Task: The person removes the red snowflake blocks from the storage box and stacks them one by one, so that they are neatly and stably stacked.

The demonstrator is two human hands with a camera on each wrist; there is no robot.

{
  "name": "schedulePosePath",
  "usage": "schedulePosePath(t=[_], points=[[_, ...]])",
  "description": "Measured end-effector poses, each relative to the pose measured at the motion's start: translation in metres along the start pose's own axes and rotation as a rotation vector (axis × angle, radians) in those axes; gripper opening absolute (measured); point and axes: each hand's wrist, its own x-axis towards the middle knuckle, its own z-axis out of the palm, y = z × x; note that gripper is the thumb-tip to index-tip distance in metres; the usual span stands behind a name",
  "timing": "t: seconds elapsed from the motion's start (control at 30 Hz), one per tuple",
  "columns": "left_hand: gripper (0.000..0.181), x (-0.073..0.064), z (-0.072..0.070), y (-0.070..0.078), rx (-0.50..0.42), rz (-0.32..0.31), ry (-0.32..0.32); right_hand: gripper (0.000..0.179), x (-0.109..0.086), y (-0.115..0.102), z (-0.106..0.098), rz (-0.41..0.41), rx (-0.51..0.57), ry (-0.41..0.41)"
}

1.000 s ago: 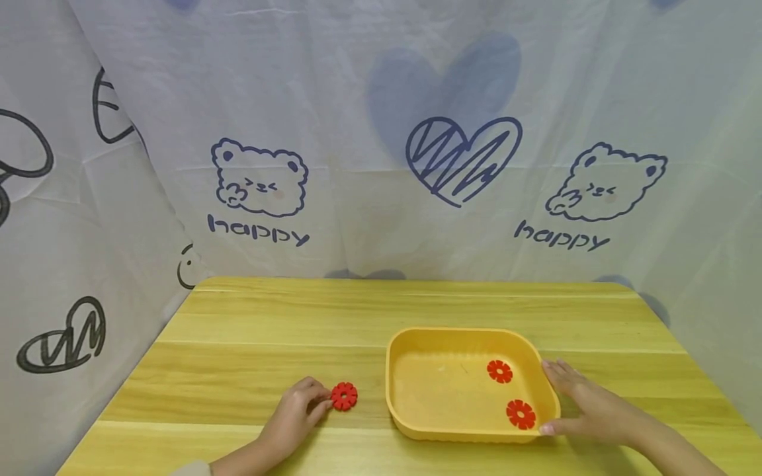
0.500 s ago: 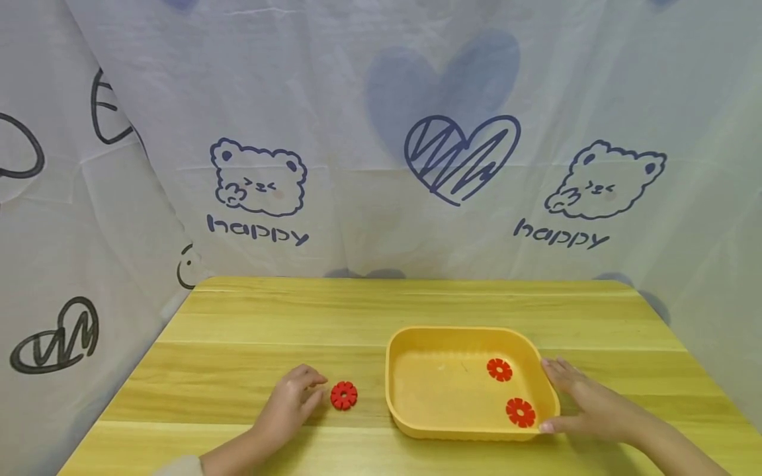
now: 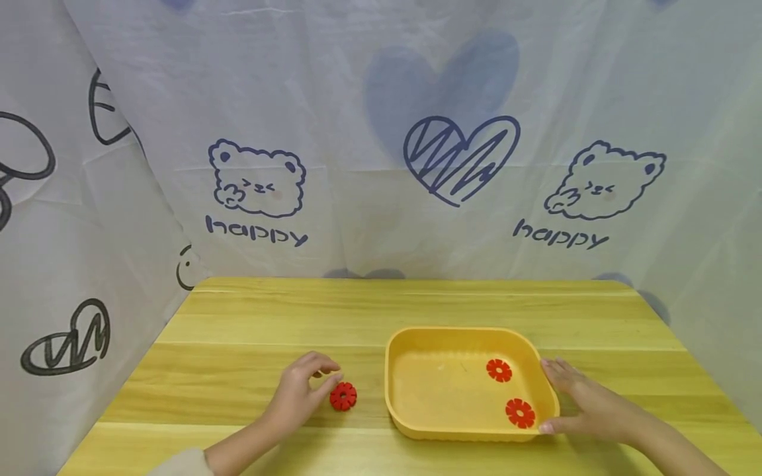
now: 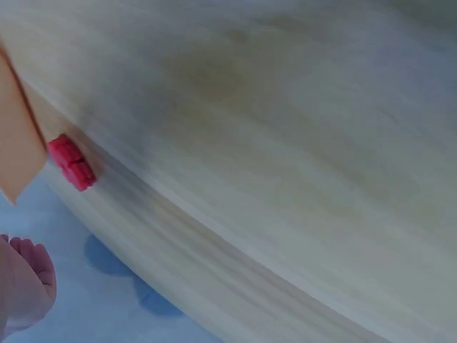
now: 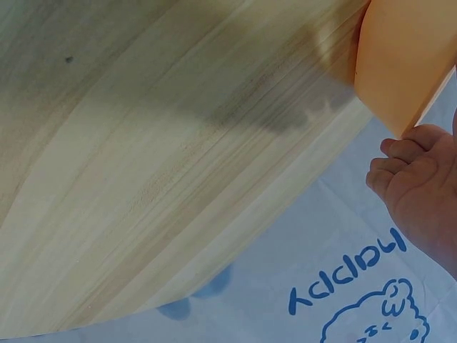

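Observation:
On the table lies a red notched snowflake disc (image 3: 343,396), seen nearly edge-on and looking thick in the left wrist view. My left hand (image 3: 301,387) is right beside it, with thumb and fingers apart and nothing between them; the thumb tip is near the disc's upper left edge. A yellow plastic basket (image 3: 417,433) stands to the right, with two more red snowflake discs on its floor, one further back (image 3: 499,370) and one near the front corner (image 3: 520,413). Against the basket's right end rests my right hand (image 3: 586,403), fingers extended along the wall and thumb at the near corner.
The wooden table (image 3: 286,311) carries the basket and discs. Behind it hangs a pale cloth (image 3: 351,218) with bear and heart drawings, and more cloth encloses the left side.
My left hand has let go of the disc's left edge, drawn back, then risen and moved rightward above it. My right hand and the basket have stayed in place.

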Motion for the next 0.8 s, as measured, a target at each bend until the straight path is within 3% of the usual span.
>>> schedulePosePath(t=[0.13,0.37,0.8], points=[[0.01,0.004,0.003,0.005,-0.043,0.021,0.006,0.098,0.0,0.001,0.0,-0.004,-0.003,0.001],[0.011,0.008,0.008,0.014,-0.072,0.131,0.013,0.099,0.0,0.0,0.0,0.005,0.011,0.005],[0.009,0.014,0.022,0.027,-0.154,0.196,0.009,0.098,0.0,0.001,0.003,-0.009,-0.012,-0.002]])
